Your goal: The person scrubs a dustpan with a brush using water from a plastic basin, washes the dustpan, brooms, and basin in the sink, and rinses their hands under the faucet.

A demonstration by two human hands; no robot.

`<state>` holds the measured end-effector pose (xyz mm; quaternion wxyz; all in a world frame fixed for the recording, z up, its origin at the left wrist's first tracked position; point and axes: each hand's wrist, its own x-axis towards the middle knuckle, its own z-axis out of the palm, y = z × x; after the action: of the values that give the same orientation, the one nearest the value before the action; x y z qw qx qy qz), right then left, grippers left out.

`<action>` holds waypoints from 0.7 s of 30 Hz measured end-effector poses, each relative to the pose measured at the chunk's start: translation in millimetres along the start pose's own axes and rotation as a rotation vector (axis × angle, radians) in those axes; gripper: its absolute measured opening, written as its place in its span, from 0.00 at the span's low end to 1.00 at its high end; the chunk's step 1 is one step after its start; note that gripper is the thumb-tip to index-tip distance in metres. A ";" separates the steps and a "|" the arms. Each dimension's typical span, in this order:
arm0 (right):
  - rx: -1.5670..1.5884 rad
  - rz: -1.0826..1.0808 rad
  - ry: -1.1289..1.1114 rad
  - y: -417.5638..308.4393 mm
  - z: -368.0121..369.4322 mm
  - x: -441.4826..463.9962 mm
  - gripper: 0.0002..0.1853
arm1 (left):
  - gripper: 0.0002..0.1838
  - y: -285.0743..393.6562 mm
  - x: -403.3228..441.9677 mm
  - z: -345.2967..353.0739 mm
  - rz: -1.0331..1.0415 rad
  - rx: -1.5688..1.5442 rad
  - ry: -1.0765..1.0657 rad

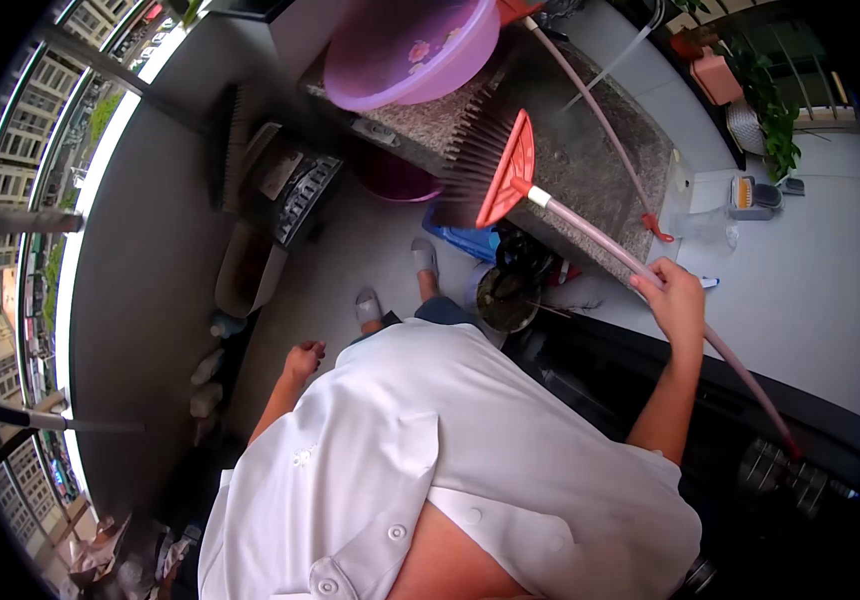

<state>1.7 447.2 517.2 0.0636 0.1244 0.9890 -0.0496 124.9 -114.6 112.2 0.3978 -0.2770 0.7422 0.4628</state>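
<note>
My right hand [675, 305] is wrapped around the pink handle of a broom [600, 243], held slantwise at my right. Its red head [510, 170] and dark, spread bristles [470, 150] are raised in front of the stone ledge. The handle's far end passes behind my right forearm to the lower right. My left hand [304, 360] hangs low beside my body, fingers curled, with nothing visible in it. Near the bristles, a purple basin [415, 85] rests on the ledge [600, 150].
A second pink pole [590, 100] with a red end lies across the ledge. Below are another purple basin [395, 175], a blue container [465, 235] and a pot [507, 300]. A grey rack [300, 190] stands by the left wall. Potted plants [775, 130] and a brush [747, 195] are at the right.
</note>
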 end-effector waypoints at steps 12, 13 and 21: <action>0.258 -0.074 0.065 42.0 122.8 137.5 0.17 | 0.25 53.3 -9.4 24.4 -0.045 0.120 0.128; 0.262 -0.074 0.071 38.7 122.9 139.2 0.16 | 0.25 28.9 16.7 24.7 0.016 0.118 0.111; 0.290 -0.170 0.147 53.4 145.2 168.2 0.15 | 0.25 78.6 52.1 15.3 0.097 0.311 0.086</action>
<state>-130.0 522.5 346.3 -0.0318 0.0515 0.9804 -0.1874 41.1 -70.1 100.8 0.3806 -0.1956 0.8338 0.3489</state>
